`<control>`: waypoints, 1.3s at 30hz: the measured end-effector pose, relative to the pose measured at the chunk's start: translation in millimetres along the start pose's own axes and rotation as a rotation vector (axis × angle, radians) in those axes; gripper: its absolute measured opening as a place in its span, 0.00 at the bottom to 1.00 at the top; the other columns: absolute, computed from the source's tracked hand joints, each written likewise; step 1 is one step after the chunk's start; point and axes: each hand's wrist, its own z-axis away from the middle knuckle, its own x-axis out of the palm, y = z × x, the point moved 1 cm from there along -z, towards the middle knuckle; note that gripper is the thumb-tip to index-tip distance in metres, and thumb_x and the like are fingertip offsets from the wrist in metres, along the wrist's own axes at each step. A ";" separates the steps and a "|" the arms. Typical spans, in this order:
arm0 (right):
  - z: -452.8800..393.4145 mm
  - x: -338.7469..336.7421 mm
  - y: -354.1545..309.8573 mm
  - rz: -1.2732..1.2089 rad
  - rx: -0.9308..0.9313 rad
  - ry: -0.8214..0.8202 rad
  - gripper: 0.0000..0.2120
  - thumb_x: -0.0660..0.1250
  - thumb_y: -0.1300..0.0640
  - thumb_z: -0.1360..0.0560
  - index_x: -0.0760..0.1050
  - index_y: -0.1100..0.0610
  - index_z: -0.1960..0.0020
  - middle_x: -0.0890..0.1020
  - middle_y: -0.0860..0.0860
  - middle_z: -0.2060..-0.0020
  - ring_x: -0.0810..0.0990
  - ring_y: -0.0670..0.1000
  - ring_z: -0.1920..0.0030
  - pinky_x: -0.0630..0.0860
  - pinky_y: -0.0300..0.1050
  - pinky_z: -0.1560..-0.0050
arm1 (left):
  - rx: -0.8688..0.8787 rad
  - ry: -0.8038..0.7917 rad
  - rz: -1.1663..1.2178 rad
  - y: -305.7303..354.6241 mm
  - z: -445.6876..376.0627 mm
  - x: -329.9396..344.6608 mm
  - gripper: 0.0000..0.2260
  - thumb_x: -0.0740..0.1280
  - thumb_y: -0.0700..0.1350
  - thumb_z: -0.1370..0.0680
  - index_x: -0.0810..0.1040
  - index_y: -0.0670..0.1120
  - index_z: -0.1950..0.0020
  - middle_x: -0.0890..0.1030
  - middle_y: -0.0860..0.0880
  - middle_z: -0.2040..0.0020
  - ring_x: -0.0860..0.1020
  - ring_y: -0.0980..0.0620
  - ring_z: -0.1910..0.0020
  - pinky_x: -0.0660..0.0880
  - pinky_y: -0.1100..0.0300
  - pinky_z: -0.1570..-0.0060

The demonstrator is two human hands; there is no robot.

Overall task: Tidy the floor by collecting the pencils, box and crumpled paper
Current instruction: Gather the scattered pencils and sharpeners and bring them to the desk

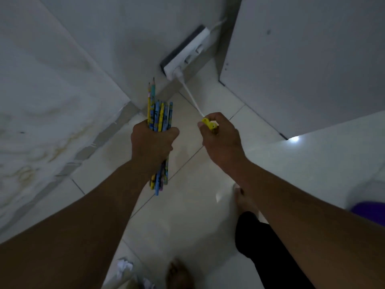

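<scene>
My left hand (153, 142) is closed around a bundle of several blue and yellow pencils (159, 113), held upright with tips above my fist and ends sticking out below. My right hand (220, 140) is beside it to the right, pinching a small yellow object (209, 123); what it is cannot be told. White crumpled paper (124, 265) lies on the floor tiles near the bottom edge, left of my bare foot. No box is in view.
A white power strip (187, 54) hangs on the wall ahead, its cable (192, 100) running down toward my right hand. A white cabinet (302, 59) stands at right, a marbled wall at left. My bare feet (179, 274) stand on the tiles. A purple object (368, 209) sits at the right edge.
</scene>
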 end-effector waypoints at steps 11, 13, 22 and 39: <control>40.8 -127.6 -201.8 -0.045 -0.039 0.139 0.03 0.63 0.50 0.23 0.72 0.48 0.53 0.81 0.53 0.65 0.82 0.56 0.61 0.79 0.53 0.55 | 0.169 0.021 0.040 219.0 94.8 -101.6 0.10 0.75 0.45 0.30 0.76 0.43 0.66 0.78 0.48 0.73 0.78 0.53 0.76 0.74 0.62 0.73; 44.5 -150.4 -235.6 -0.034 -0.093 0.144 0.03 0.63 0.50 0.23 0.72 0.49 0.52 0.81 0.52 0.66 0.81 0.56 0.61 0.78 0.54 0.55 | 0.197 0.050 0.027 256.7 107.1 -111.9 0.10 0.74 0.46 0.30 0.78 0.42 0.65 0.79 0.46 0.71 0.79 0.51 0.74 0.75 0.60 0.72; 43.4 -267.2 -377.1 -0.019 -0.271 0.120 0.06 0.62 0.49 0.21 0.73 0.52 0.50 0.80 0.51 0.64 0.79 0.52 0.63 0.74 0.46 0.62 | 0.320 0.195 0.059 423.9 176.9 -133.7 0.10 0.73 0.45 0.28 0.75 0.43 0.65 0.78 0.48 0.72 0.78 0.57 0.77 0.74 0.63 0.73; 1.0 -396.1 -493.1 -0.103 -0.393 0.106 0.05 0.61 0.52 0.19 0.74 0.51 0.50 0.81 0.51 0.69 0.81 0.48 0.67 0.78 0.47 0.62 | 0.443 0.481 0.447 621.9 221.5 -124.0 0.09 0.71 0.42 0.30 0.72 0.44 0.65 0.81 0.37 0.66 0.81 0.49 0.73 0.81 0.52 0.71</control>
